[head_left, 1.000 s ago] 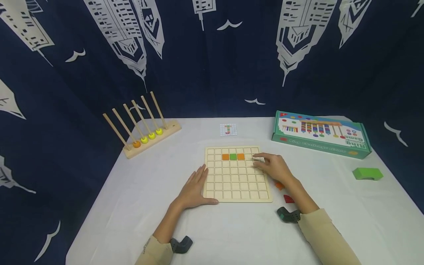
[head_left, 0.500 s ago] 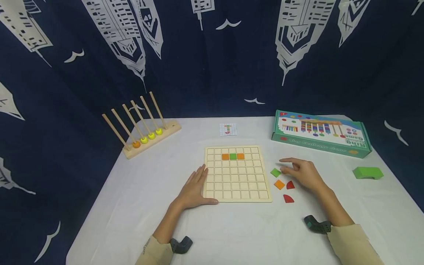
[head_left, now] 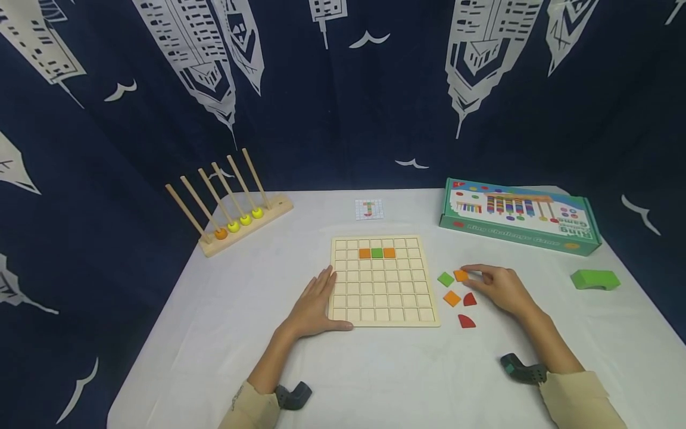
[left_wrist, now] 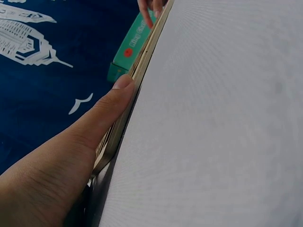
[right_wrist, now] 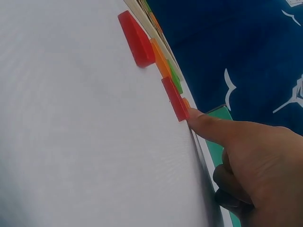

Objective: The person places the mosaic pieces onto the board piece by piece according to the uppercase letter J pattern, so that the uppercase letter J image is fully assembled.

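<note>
Beside board: R hand grip pinching flat orange square; L hand spread.

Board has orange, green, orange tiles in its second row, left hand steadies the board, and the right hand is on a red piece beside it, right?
Not quite: the right hand touches an orange square tile, not a red piece, as the head view shows. The rest holds: the board has orange, green, orange in its second row, and the left hand rests against its left edge.
</note>
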A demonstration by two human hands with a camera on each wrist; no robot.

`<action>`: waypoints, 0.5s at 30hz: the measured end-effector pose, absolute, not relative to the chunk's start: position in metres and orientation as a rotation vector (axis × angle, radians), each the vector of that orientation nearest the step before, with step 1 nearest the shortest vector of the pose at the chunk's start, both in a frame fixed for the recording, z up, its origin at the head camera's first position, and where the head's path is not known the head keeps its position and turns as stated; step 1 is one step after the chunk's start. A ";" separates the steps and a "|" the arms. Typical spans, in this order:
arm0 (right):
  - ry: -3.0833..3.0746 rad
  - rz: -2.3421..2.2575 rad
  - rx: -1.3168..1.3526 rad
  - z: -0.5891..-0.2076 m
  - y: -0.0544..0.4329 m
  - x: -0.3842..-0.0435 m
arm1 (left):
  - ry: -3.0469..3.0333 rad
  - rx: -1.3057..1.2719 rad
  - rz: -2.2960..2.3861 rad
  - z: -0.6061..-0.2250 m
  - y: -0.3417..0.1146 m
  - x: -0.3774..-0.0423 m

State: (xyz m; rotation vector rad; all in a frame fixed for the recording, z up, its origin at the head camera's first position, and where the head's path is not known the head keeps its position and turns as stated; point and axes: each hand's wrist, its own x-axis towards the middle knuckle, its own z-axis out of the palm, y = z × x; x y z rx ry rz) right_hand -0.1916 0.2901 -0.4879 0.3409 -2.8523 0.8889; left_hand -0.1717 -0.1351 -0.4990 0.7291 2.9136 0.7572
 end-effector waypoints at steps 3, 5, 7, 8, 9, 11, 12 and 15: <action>-2.844 0.884 0.336 -0.488 0.290 -0.190 | 2.909 0.727 0.762 -0.499 -0.134 -0.172; -2.836 0.880 0.331 -0.489 0.290 -0.190 | 2.908 0.724 0.761 -0.500 -0.134 -0.172; -2.822 0.872 0.324 -0.489 0.289 -0.190 | 2.909 0.726 0.757 -0.500 -0.134 -0.172; -2.813 0.870 0.319 -0.489 0.288 -0.190 | 2.910 0.726 0.753 -0.501 -0.134 -0.172; -2.805 0.869 0.311 -0.488 0.287 -0.190 | 2.912 0.725 0.749 -0.501 -0.134 -0.172; -2.778 0.872 0.308 -0.486 0.282 -0.192 | 2.918 0.726 0.745 -0.501 -0.134 -0.172; -2.767 0.873 0.304 -0.485 0.279 -0.193 | 2.920 0.726 0.746 -0.501 -0.134 -0.172; -2.740 0.891 0.320 -0.479 0.266 -0.195 | 2.922 0.725 0.754 -0.501 -0.134 -0.172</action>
